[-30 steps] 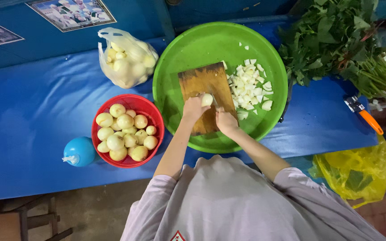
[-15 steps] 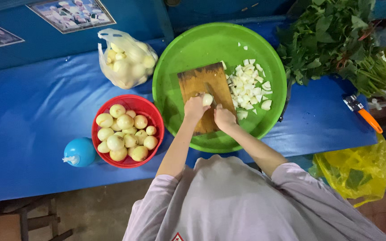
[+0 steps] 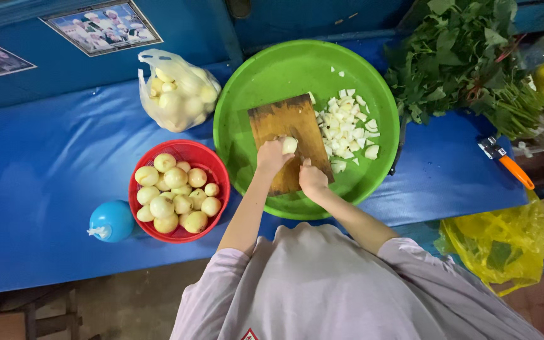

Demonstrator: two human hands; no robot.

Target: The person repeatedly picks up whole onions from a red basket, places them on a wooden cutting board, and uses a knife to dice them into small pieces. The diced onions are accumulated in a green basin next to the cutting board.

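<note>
Here, a long blue-covered table (image 3: 45,176) runs left to right, and in its far middle sits a large round green plastic tray (image 3: 272,75). To the far right of the tray lies a big bunch of leafy green herbs (image 3: 467,56), and at the near right edge a crumpled yellow plastic bag (image 3: 498,242) hangs off the table. Inside the tray rests a brown wooden cutting board (image 3: 284,123), with a heap of chopped white onion pieces (image 3: 347,129) just to its right. Left of the tray stands a round red plastic basket (image 3: 206,157) full of peeled pale onions (image 3: 171,192); farther back lies a clear plastic bag of more onions (image 3: 177,94). A small blue ball-shaped bottle (image 3: 113,220) sits just left of the basket. On the board, the left hand (image 3: 272,157) is curled over a peeled white onion piece (image 3: 289,145), pinning it down. The right hand (image 3: 313,179) is clenched just near of it; what it grips cannot be made out. An orange-handled tool (image 3: 514,170) lies at the right.
</note>
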